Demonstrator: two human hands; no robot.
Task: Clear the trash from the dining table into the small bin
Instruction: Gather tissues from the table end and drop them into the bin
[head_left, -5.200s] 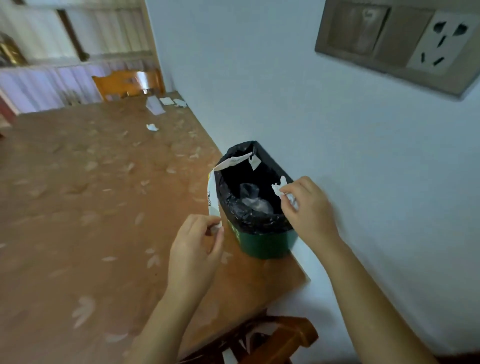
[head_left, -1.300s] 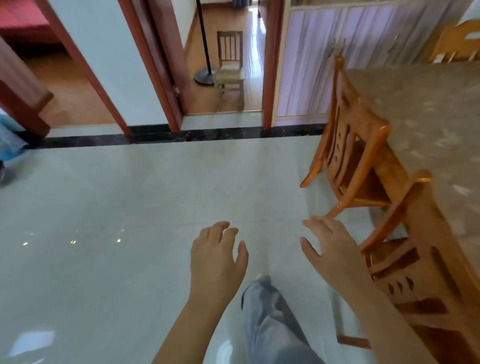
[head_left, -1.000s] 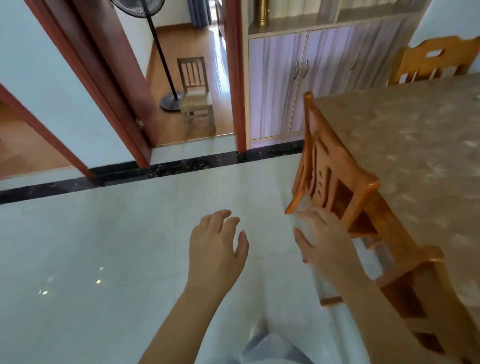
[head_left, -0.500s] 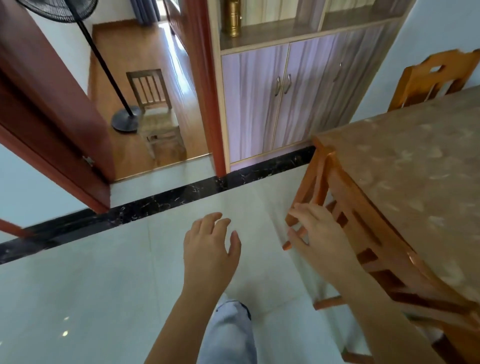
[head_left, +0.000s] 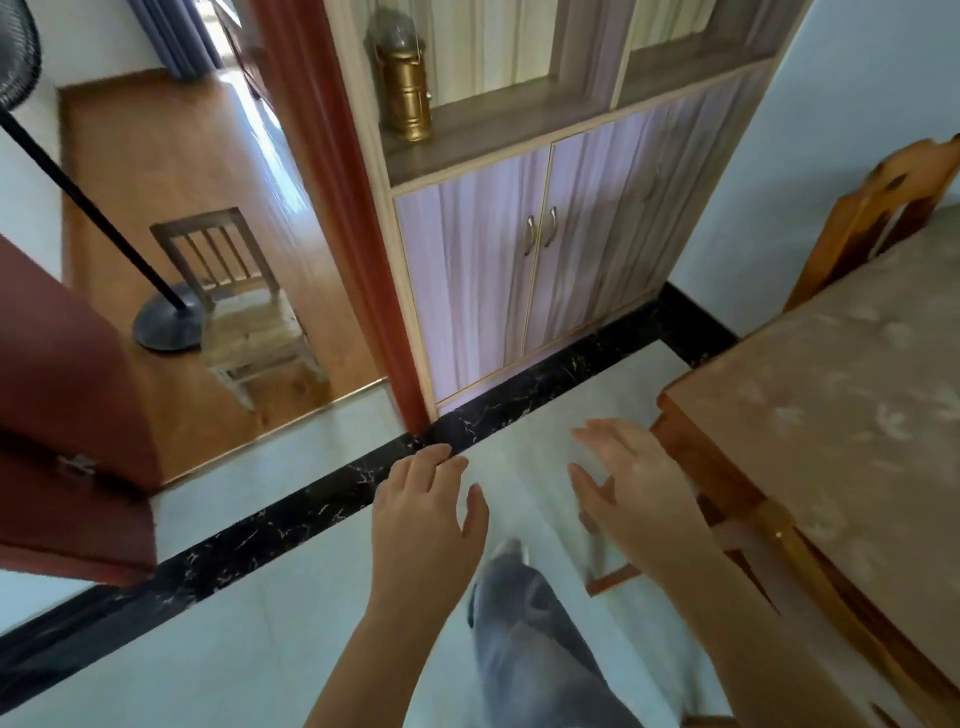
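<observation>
Since the person seems to be walking close past the corner of the worktop (head_left: 831, 415), where a wooden chair (head_left: 774, 525) is tucked under its edge, a knee or the right hand (head_left: 628, 493) could knock the wood. Neither grip holds anything: the left hand (head_left: 421, 514) and the right hang spread, fingers loosely apart, touching nothing. No trash or small bin is in view.
</observation>
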